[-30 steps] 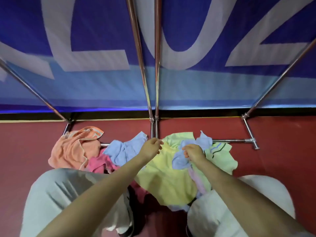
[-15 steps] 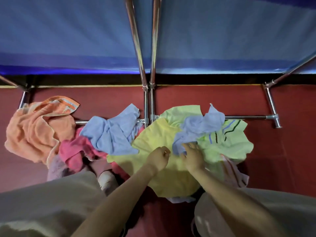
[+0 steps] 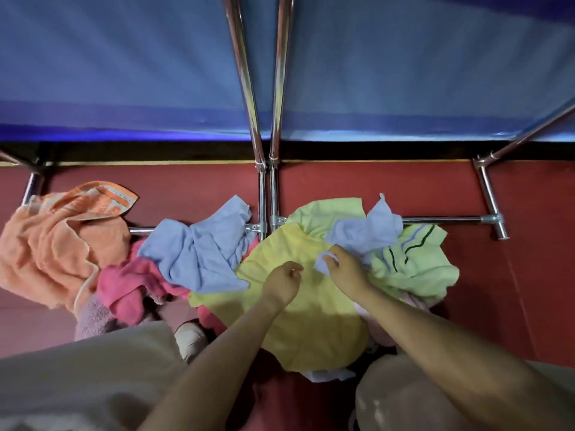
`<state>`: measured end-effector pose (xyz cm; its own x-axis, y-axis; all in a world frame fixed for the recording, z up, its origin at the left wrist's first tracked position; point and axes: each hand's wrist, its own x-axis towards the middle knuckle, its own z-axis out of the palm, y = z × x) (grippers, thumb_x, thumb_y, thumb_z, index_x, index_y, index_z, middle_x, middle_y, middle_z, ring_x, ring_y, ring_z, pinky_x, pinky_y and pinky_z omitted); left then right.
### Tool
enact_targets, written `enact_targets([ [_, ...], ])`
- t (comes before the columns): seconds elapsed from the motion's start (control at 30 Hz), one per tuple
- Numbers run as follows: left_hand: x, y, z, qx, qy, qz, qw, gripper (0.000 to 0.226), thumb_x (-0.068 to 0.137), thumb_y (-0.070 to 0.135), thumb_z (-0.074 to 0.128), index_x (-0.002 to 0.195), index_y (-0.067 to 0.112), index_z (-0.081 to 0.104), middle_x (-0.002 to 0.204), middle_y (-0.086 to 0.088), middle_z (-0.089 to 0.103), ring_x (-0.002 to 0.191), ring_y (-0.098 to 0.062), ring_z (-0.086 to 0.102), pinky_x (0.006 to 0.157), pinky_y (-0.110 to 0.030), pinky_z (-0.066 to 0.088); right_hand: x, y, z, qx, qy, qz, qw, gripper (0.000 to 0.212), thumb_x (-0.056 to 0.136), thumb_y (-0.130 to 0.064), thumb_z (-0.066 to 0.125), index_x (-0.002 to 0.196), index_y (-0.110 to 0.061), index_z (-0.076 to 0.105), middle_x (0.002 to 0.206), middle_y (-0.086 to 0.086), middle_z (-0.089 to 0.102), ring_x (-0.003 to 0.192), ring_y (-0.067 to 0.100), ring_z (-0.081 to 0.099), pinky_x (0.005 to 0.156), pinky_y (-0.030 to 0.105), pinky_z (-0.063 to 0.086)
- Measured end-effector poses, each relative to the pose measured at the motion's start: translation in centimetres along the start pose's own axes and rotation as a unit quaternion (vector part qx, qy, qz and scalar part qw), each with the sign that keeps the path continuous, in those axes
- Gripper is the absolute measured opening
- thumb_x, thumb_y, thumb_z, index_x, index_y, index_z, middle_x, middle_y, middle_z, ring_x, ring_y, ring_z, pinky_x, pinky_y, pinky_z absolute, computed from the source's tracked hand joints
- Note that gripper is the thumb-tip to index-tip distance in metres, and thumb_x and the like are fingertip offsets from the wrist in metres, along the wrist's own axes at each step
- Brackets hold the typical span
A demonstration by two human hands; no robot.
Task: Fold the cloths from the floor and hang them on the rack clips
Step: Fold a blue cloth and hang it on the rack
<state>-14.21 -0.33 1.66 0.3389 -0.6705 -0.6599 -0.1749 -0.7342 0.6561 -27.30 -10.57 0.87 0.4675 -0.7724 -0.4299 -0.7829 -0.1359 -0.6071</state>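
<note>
A heap of cloths lies on the red floor at the foot of the metal rack (image 3: 265, 194). My right hand (image 3: 343, 269) pinches a corner of a small light-blue cloth (image 3: 364, 236) that lies across a yellow cloth (image 3: 311, 318) and a pale-green striped cloth (image 3: 413, 262). My left hand (image 3: 281, 283) hovers over the yellow cloth with curled fingers; whether it pinches the fabric is unclear. A larger light-blue cloth (image 3: 202, 253), a pink cloth (image 3: 130, 284) and an orange towel (image 3: 53, 241) lie to the left. No rack clips are in view.
Chrome rack uprights (image 3: 245, 73) rise in the middle, with a floor bar and foot (image 3: 494, 219) at right. A blue banner (image 3: 124, 73) hangs behind. My knees in light trousers (image 3: 77, 377) fill the bottom of the view.
The view tilted down toward the floor. Both hands dropped lower onto the pile; the right hand kept hold of the small light-blue cloth, the left came down over the yellow cloth.
</note>
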Motion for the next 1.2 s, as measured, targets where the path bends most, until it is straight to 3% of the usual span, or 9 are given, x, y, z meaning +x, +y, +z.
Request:
enact_targets([
  [0.1, -1.4, 3.5, -1.9, -0.025, 0.012, 0.043, 0.999, 0.029, 0.099, 0.009, 0.038, 0.117, 0.01, 0.061, 0.096, -0.009, 0.064, 0.08, -0.026, 0.06, 0.07, -0.029, 0.047, -1.1, -4.1, -3.5, 0.052, 0.045, -0.002, 0.998, 0.028, 0.095, -0.01, 0.049, 0.069, -0.02, 0.047, 0.061, -0.01, 0.047, 0.07, 0.018, 0.048, 0.054, 0.021, 0.029],
  [0.2, -4.9, 7.9, -4.4, -0.092, 0.016, 0.084, 0.992, 0.028, 0.103, 0.012, 0.035, 0.117, 0.013, 0.06, 0.1, -0.007, 0.058, 0.078, -0.017, 0.055, 0.06, -0.018, 0.043, -3.8, -8.7, -7.4, 0.069, 0.076, -0.057, 0.993, 0.019, 0.093, -0.009, 0.052, 0.074, -0.009, 0.056, 0.066, 0.0, 0.054, 0.072, 0.02, 0.049, 0.063, 0.03, 0.031],
  [0.27, -7.3, 10.0, -5.5, -0.121, 0.01, 0.114, 0.986, 0.027, 0.103, 0.014, 0.035, 0.111, 0.02, 0.06, 0.102, -0.005, 0.058, 0.081, -0.015, 0.055, 0.066, -0.023, 0.044, -5.4, -11.0, -9.4, 0.1, 0.089, -0.082, 0.988, 0.017, 0.091, -0.014, 0.052, 0.077, -0.007, 0.059, 0.07, 0.005, 0.055, 0.069, 0.019, 0.048, 0.062, 0.028, 0.031],
  [0.4, -14.3, 12.7, -8.0, -0.07, 0.03, 0.235, 0.969, 0.027, 0.099, 0.006, 0.039, 0.095, 0.017, 0.064, 0.091, 0.017, 0.064, 0.093, -0.006, 0.057, 0.086, -0.031, 0.045, -11.2, -15.4, -13.3, 0.134, 0.119, -0.13, 0.975, 0.025, 0.09, -0.013, 0.055, 0.071, -0.029, 0.055, 0.066, -0.01, 0.057, 0.063, 0.003, 0.05, 0.061, 0.021, 0.038],
  [0.5, -19.2, 13.1, -9.7, -0.053, 0.04, 0.283, 0.957, 0.024, 0.095, 0.003, 0.043, 0.085, 0.007, 0.064, 0.081, 0.014, 0.061, 0.079, 0.002, 0.053, 0.077, -0.023, 0.042, -15.6, -17.5, -14.8, 0.144, 0.129, -0.178, 0.965, 0.027, 0.09, -0.011, 0.057, 0.072, -0.03, 0.055, 0.065, -0.013, 0.055, 0.061, -0.004, 0.049, 0.061, 0.016, 0.037],
  [0.7, -27.2, 11.7, -11.7, -0.079, 0.076, 0.338, 0.935, 0.018, 0.098, 0.008, 0.051, 0.08, 0.009, 0.05, 0.067, 0.005, 0.049, 0.056, 0.004, 0.045, 0.059, -0.012, 0.037, -22.2, -21.4, -15.0, 0.139, 0.119, -0.266, 0.946, 0.013, 0.089, -0.007, 0.059, 0.08, -0.017, 0.06, 0.067, -0.008, 0.056, 0.059, -0.002, 0.047, 0.06, 0.015, 0.036],
  [0.93, -28.8, 6.9, -11.8, 0.015, 0.099, 0.351, 0.931, 0.024, 0.093, 0.013, 0.061, 0.075, 0.024, 0.051, 0.068, 0.013, 0.05, 0.061, 0.005, 0.045, 0.061, -0.014, 0.036, -25.1, -18.2, -13.9, -0.017, 0.096, -0.284, 0.954, 0.016, 0.084, -0.033, 0.053, 0.086, -0.02, 0.062, 0.079, -0.002, 0.066, 0.075, 0.018, 0.058, 0.068, 0.034, 0.043],
  [1.1, -28.2, 5.2, -8.9, 0.008, 0.087, 0.328, 0.941, 0.024, 0.092, 0.02, 0.064, 0.071, 0.01, 0.055, 0.063, 0.014, 0.049, 0.06, 0.002, 0.044, 0.061, -0.014, 0.037, -26.5, -13.4, -11.4, -0.067, 0.061, -0.198, 0.976, 0.013, 0.086, -0.037, 0.056, 0.082, -0.025, 0.059, 0.078, -0.003, 0.063, 0.075, 0.021, 0.055, 0.067, 0.034, 0.041],
  [1.2, -28.1, 4.6, -8.6, -0.01, 0.103, 0.324, 0.94, 0.023, 0.093, 0.016, 0.061, 0.071, 0.015, 0.054, 0.067, 0.013, 0.05, 0.063, 0.004, 0.045, 0.063, -0.014, 0.037, -26.9, -13.4, -10.9, -0.065, 0.018, -0.178, 0.982, 0.019, 0.088, -0.031, 0.06, 0.07, -0.028, 0.054, 0.072, -0.003, 0.058, 0.071, 0.017, 0.05, 0.064, 0.033, 0.037],
])
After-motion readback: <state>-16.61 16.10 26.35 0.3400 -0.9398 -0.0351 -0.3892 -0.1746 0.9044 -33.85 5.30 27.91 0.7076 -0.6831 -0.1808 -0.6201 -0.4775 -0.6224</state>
